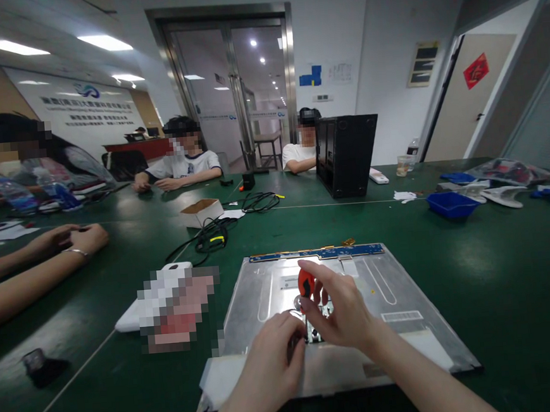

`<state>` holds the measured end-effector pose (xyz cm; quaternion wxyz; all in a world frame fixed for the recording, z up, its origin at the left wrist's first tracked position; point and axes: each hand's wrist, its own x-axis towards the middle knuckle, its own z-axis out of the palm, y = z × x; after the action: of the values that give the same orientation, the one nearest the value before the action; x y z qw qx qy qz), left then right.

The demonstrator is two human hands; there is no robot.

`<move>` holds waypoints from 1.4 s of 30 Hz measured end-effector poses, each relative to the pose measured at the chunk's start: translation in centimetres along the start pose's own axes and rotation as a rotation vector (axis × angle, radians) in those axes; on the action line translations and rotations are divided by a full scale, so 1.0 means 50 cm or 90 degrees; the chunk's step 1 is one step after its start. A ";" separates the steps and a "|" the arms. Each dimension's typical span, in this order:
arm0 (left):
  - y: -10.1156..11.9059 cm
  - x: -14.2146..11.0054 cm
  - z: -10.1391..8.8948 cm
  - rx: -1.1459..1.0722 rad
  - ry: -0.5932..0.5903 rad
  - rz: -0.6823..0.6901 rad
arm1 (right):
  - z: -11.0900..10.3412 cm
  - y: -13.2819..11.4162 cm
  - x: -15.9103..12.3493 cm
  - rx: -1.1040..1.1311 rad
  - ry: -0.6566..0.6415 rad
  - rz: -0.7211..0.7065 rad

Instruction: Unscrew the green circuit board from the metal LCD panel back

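A flat silver metal panel (pixel 395 285), the back of a display, lies on the green table (pixel 499 277) in front of me. A blue circuit strip (pixel 317 253) runs along its far edge. My right hand (pixel 343 308) is closed round a screwdriver with a red and black handle (pixel 306 283), held upright over the panel's middle. My left hand (pixel 272 358) rests on the panel just beside the tool's tip, its fingers curled. What those fingers hold is hidden.
A white device (pixel 131 316) lies left of the panel, a small black object (pixel 37 363) nearer the edge. Beyond are black cables (pixel 213 235), a cardboard box (pixel 202 212), a black computer case (pixel 347 154) and a blue tray (pixel 452 205). Other people sit around the table; a person's forearms (pixel 36 263) reach in at left.
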<state>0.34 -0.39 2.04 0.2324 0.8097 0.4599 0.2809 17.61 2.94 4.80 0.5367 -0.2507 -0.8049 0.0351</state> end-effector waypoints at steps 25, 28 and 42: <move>-0.001 0.001 0.000 -0.006 -0.001 0.000 | 0.004 -0.007 -0.002 -0.036 0.025 0.011; -0.002 0.001 0.001 -0.004 0.000 -0.001 | 0.006 -0.006 0.000 -0.047 0.042 0.005; 0.000 0.000 0.001 -0.007 0.003 0.006 | -0.001 -0.009 0.003 0.002 0.006 -0.001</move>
<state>0.37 -0.39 2.02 0.2346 0.8099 0.4552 0.2860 17.43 2.63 5.11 0.5409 -0.2495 -0.8024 0.0351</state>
